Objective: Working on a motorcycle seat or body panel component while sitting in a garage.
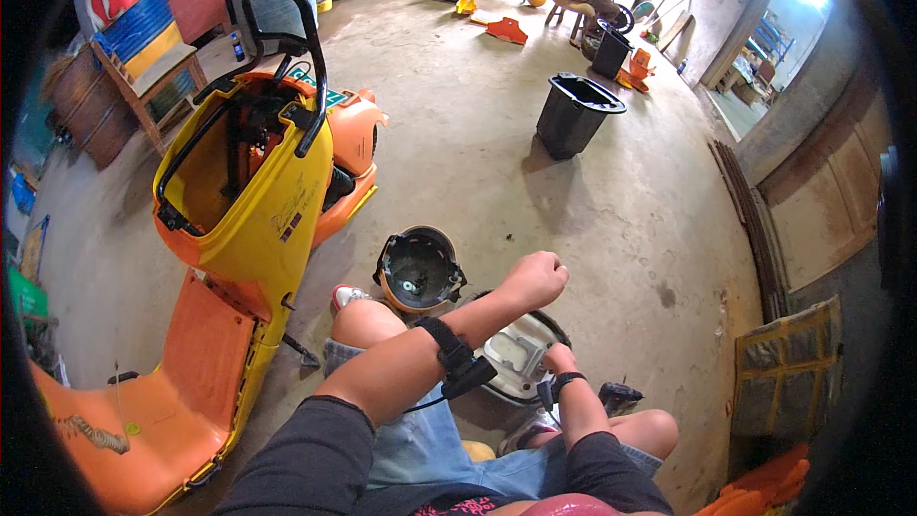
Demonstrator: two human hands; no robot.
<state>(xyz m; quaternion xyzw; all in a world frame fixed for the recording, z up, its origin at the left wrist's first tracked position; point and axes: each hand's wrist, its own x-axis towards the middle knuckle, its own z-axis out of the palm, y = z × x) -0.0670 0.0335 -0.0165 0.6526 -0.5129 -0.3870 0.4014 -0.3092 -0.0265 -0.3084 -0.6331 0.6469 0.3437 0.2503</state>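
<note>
Lower centre, the pale shell (518,352) lies between the knees (657,432), likely for easy reach! Left hand (540,281) curls above it, right hand (559,360) at its right side; whether either grips anything, I can't tell.

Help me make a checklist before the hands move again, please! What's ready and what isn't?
1. Left hand empty: cannot tell; the left hand has curled fingers that could hide something small.
2. Right hand close to the white piece: ok; the right hand is at the right side of the white piece.
3. Helmet open side up: ok; the helmet has small bits inside.
4. Black tool near: ok; the black tool is by the right knee.
5. Scooter covered on top: not ok; the scooter has a big opening.
</note>
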